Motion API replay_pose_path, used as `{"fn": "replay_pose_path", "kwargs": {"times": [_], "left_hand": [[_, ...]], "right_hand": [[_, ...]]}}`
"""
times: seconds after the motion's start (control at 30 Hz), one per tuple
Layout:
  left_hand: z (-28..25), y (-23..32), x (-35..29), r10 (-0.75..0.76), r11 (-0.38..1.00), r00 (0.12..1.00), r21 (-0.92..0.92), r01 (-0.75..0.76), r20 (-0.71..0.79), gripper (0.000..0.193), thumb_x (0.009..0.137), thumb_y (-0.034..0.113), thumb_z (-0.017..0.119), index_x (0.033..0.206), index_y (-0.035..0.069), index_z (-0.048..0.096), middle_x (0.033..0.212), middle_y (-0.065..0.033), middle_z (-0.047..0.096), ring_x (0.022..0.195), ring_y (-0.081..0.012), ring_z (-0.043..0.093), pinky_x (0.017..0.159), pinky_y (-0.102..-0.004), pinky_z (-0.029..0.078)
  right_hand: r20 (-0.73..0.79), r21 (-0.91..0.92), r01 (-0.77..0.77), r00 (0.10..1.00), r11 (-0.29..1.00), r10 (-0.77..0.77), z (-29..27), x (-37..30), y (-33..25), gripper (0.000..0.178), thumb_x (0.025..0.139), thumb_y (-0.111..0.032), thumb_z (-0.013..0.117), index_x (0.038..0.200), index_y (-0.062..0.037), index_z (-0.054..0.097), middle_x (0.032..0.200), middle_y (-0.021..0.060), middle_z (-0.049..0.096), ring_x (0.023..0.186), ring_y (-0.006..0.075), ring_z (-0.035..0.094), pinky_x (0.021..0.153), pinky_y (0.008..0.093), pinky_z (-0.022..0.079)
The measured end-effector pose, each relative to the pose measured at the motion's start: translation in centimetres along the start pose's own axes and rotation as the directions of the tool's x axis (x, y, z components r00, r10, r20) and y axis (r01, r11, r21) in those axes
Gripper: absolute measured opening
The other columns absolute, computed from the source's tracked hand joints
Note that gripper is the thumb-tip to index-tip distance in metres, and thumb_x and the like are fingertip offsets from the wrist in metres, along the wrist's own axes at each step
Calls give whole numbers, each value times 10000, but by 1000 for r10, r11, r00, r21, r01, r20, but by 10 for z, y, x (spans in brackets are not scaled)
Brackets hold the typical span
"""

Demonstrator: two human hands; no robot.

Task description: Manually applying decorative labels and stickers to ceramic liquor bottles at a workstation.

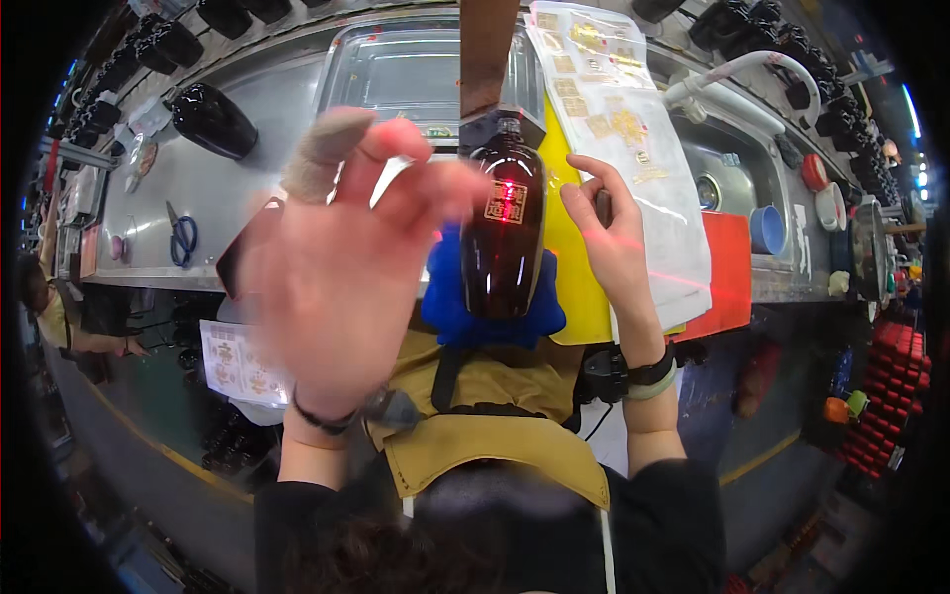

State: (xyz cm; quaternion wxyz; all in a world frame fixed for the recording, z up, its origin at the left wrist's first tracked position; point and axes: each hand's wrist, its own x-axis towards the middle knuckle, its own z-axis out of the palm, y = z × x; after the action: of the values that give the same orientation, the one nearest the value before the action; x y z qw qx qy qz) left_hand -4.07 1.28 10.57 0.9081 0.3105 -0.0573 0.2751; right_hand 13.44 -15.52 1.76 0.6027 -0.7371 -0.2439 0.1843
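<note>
A dark, glossy bottle stands in a blue padded holder in front of me, with a gold label on its face. Red laser light crosses the label. My left hand is raised left of the bottle, blurred, its bent fingers apart; one finger wears a beige cover. I make out nothing in that hand. To the bottle's right, my right hand hovers over a yellow sheet, thumb and fingers apart and holding nothing. White sheets with gold stickers lie beside it.
A brown post rises behind the bottle. On the left of the metal bench are blue-handled scissors and a dark bottle lying down. A clear tray lies farther back. At right are a sink with a white faucet and a blue cup.
</note>
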Motion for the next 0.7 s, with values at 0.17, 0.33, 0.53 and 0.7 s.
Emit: {"fn": "replay_pose_path", "kwargs": {"times": [0.17,0.33,0.53,0.7], "left_hand": [[-67,-67,11,-107,555,870,698,453,-480,677,1007,246,642,1532,-51,334,1478,-196,491,1422,-281,424,1186,-390,301],[-80,-89,10,-331,731,887,508,456,-321,607,1067,218,540,1562,-7,272,1433,-113,511,1247,-138,529,1052,-299,448],[-76,-87,13,-392,750,867,439,495,-308,547,1087,228,499,1534,4,276,1390,-92,524,1248,-138,525,1053,-305,453],[-82,-86,11,-479,740,806,335,584,-348,501,1098,258,473,1497,0,315,1399,-99,513,1256,-145,521,1060,-312,452]], "right_hand": [[32,128,-148,989,981,146,20,5,15,564,901,-267,796,1352,-25,557,768,-69,446,686,34,399,624,193,338],[62,161,-172,985,972,164,33,1,20,674,859,-294,839,1385,-12,525,815,-55,425,741,48,401,665,200,359],[7,221,-150,988,964,153,36,-1,14,635,863,-251,837,1364,-5,534,812,-61,419,729,43,390,657,196,360],[24,165,-143,990,976,141,32,1,12,614,874,-228,826,1365,-6,534,802,-66,419,729,35,395,658,190,357]]}}
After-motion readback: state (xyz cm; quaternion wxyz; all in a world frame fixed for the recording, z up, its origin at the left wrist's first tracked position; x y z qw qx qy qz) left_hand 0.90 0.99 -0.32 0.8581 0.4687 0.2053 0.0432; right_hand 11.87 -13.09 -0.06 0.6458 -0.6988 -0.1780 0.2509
